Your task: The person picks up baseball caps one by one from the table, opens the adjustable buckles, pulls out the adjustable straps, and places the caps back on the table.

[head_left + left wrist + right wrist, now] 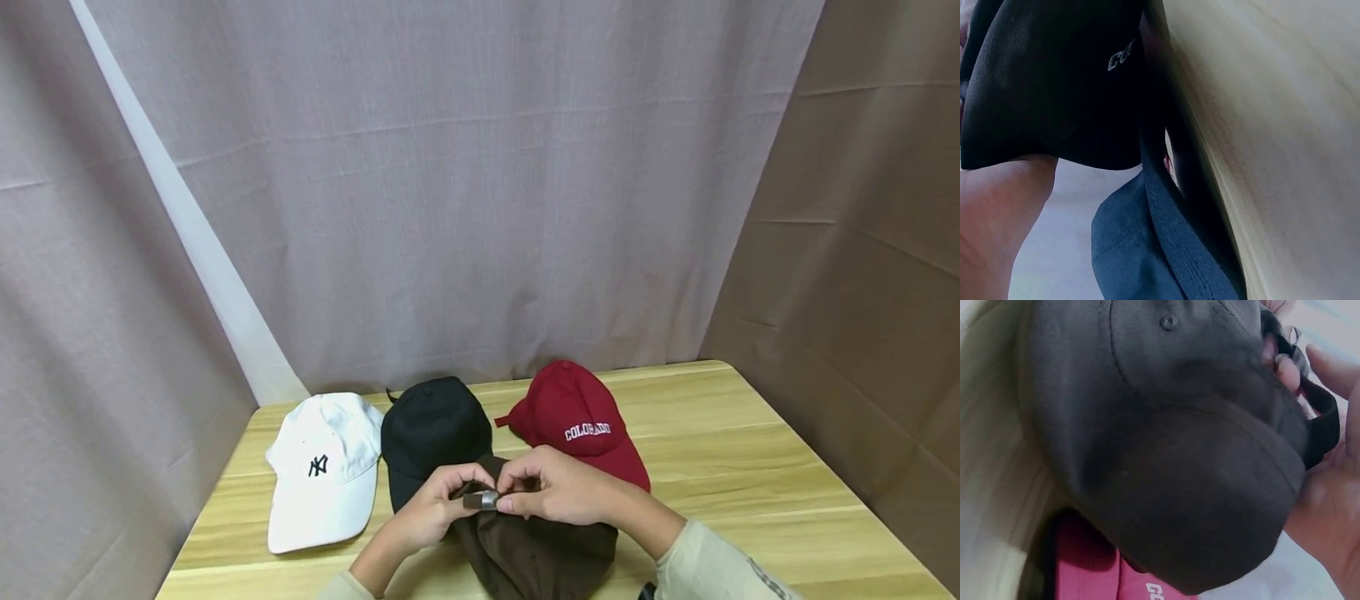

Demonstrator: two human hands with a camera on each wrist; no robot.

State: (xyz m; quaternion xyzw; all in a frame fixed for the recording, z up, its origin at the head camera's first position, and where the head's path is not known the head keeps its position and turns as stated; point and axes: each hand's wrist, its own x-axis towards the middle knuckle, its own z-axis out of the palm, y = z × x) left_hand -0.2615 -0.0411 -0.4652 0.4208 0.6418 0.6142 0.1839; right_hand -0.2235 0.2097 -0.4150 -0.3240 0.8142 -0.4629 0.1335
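Observation:
A dark brown cap (532, 554) is held over the front of the table, its adjusting strap (472, 501) and metal buckle (488, 500) uppermost. My left hand (435, 507) pinches the strap from the left. From the right, my right hand (558, 487) pinches at the buckle, the fingertips of both hands close together. In the right wrist view the cap's crown (1179, 456) fills the middle, and the strap (1324, 422) loops beside the fingers. The left wrist view shows dark cap fabric (1054, 94) over the hand; the fingertips are hidden there.
Behind the hands stand a white cap (326, 475) with a dark NY emblem, a black cap (435, 425) and a red cap (573, 408) lettered COLORADO. They sit on a wooden table (712, 433). Grey curtains (480, 208) hang at its back and sides.

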